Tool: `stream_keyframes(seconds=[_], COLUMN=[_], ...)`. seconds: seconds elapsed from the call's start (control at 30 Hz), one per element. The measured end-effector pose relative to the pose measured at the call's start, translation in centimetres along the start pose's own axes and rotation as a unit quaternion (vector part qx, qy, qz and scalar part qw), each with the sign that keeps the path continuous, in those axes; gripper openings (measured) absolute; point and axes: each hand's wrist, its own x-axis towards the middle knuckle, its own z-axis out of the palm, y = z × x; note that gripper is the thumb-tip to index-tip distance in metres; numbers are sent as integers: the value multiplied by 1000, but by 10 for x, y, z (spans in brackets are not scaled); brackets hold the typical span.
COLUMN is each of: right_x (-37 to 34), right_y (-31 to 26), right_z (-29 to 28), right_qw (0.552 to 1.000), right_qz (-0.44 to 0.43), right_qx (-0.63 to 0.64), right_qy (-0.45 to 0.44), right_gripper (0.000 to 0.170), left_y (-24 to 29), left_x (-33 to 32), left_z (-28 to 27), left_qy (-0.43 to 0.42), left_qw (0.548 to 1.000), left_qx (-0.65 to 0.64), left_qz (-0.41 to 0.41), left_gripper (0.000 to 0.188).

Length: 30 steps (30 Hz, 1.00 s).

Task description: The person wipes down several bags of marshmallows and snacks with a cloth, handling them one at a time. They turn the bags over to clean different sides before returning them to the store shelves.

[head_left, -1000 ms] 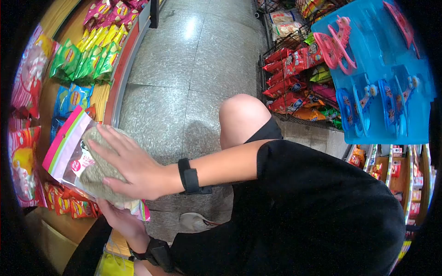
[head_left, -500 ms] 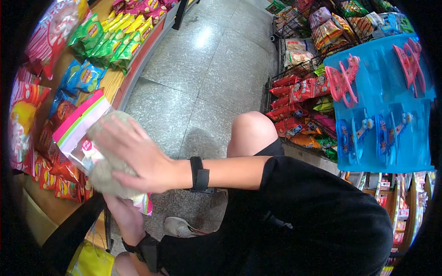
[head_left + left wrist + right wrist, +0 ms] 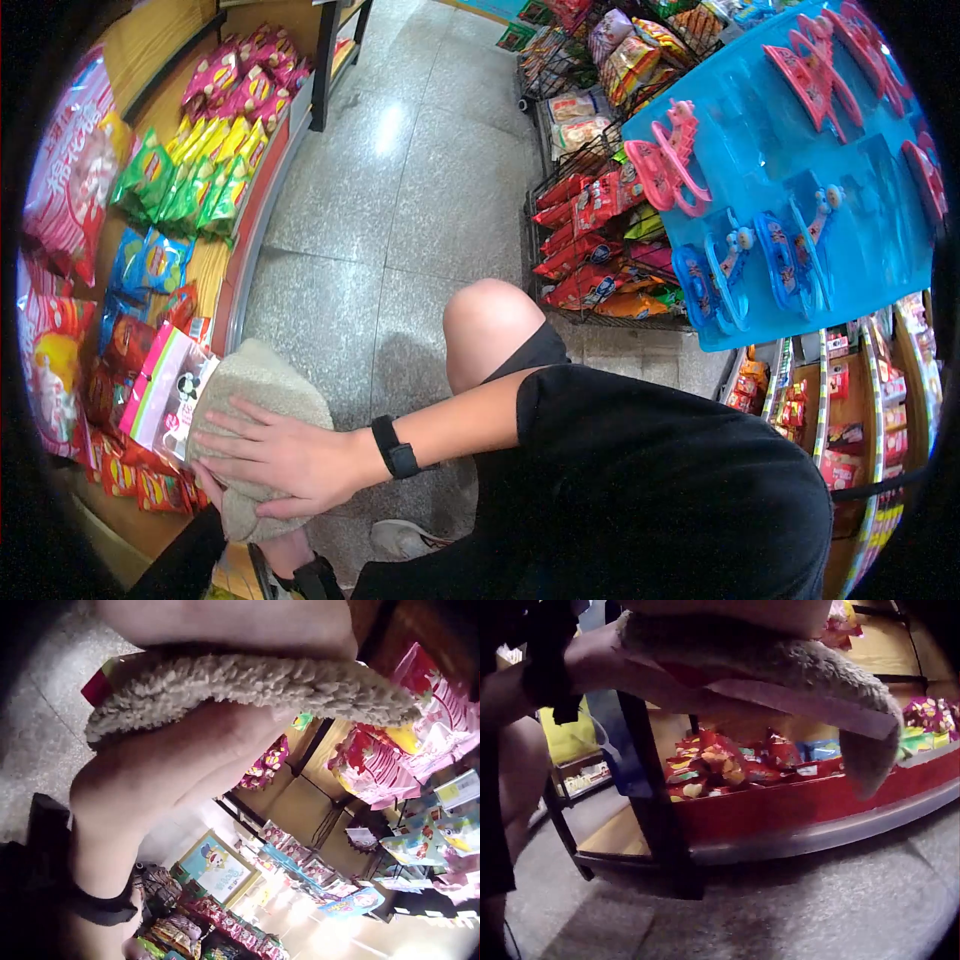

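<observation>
A fluffy grey-beige cloth (image 3: 270, 380) lies against a pink-edged printed package (image 3: 165, 390) with a panda picture, held low beside the left-hand shelf in the head view. My right hand (image 3: 275, 460) rests on the cloth, its fingers straight and slightly spread. From below, my left hand (image 3: 290, 550) holds the cloth and package, with a digit showing at the edge; most of this hand is hidden. The left wrist view shows the cloth's thick pile (image 3: 240, 682) between my two hands. In the right wrist view, a flat pale strip (image 3: 802, 709) of package lies under the cloth.
Crisp bags (image 3: 185, 190) fill the wooden shelf on the left, with large pink bags (image 3: 70, 170) nearer me. Across the tiled aisle (image 3: 400, 170) stand wire racks of snacks (image 3: 600, 230). A blue tray with hair clips (image 3: 770, 130) hangs at the right. My bent knee (image 3: 490, 330) is between.
The cloth and package have moved lower in the head view, and the cloth now spreads wider. My right hand has slid down with it and lies flatter. The head view has shifted.
</observation>
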Motion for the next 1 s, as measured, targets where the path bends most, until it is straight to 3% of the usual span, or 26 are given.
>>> stream_keyframes(seconds=[0.13,0.23,0.3,0.33,0.4,0.43,0.5,0.63,0.7,0.8,0.9,1.0], right_x=[10,14,16,14,11,12,13,12,15,19,18,19], right_y=[9,13,15,18,25,23,19,27,33,28,30,28], right_z=[-10,-9,-9,-6,-1,-5,-11,0,7,-8,-6,-9], right_qw=[1000,999,990,990,974,974,935,931,918,893,892,897], right_qz=[-20,16,110,112,197,198,313,320,306,381,375,369], right_qx=[0,-13,-49,-48,-6,-6,144,132,149,176,168,151], right_qy=[-6,35,68,66,112,111,80,113,201,164,189,189], right_gripper=[75,75,74,74,70,70,65,61,51,42,37,38], left_y=[5,10,12,17,22,23,23,26,26,27,28,28], left_x=[-6,-5,1,-1,1,1,0,2,0,-2,-3,-7], left_z=[7,13,21,38,51,52,42,28,27,27,19,14], left_qy=[108,166,258,260,260,256,242,219,222,220,197,213], left_qw=[993,983,954,953,951,949,950,959,962,959,965,945], left_qx=[38,61,149,152,164,177,193,178,152,179,172,245], left_qz=[32,49,-1,-37,-40,-43,-24,-22,-41,-28,-29,22], left_gripper=[58,58,58,58,58,57,62,64,63,62,60,53])
